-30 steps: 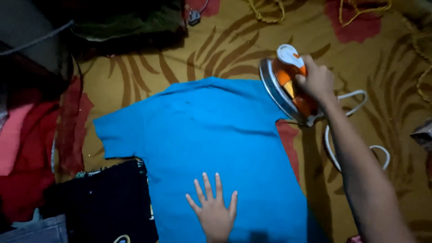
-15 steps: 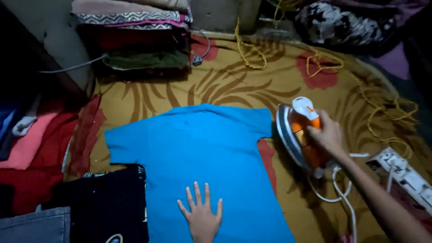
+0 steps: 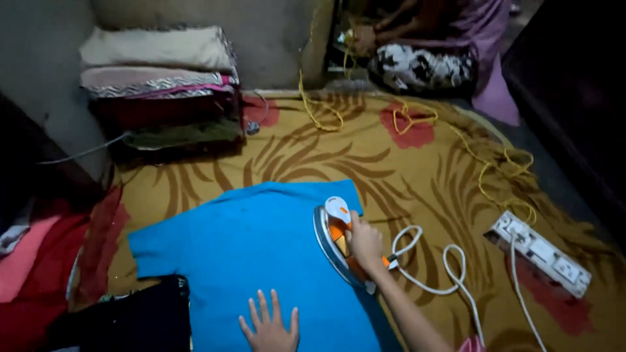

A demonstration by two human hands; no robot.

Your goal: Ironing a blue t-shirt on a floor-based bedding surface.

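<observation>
- right hand point(image 3: 365, 242) has its grip wrapped around the orange-and-white iron point(image 3: 339, 241), at the blue shirt's point(image 3: 261, 248) 3 o'clock edge.
- left hand point(image 3: 268, 327), fingers spread, lies flat on the shirt at 6 o'clock.
- white cord point(image 3: 450, 274) trails toward 3 o'clock.

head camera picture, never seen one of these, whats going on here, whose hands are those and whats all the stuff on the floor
The camera sits on a person's head and looks down, so the two bare hands at the bottom are that person's own. No machine is involved.

The left hand lies flat, fingers spread, on a blue t-shirt laid out on a yellow patterned mat. The right hand grips the handle of an orange and white iron, which rests at the shirt's right edge. Its white cord loops across the mat near a white power strip.

Against the wall stands a stack of folded cloth. Red and dark clothes lie at the left. Another person sits at the top.
</observation>
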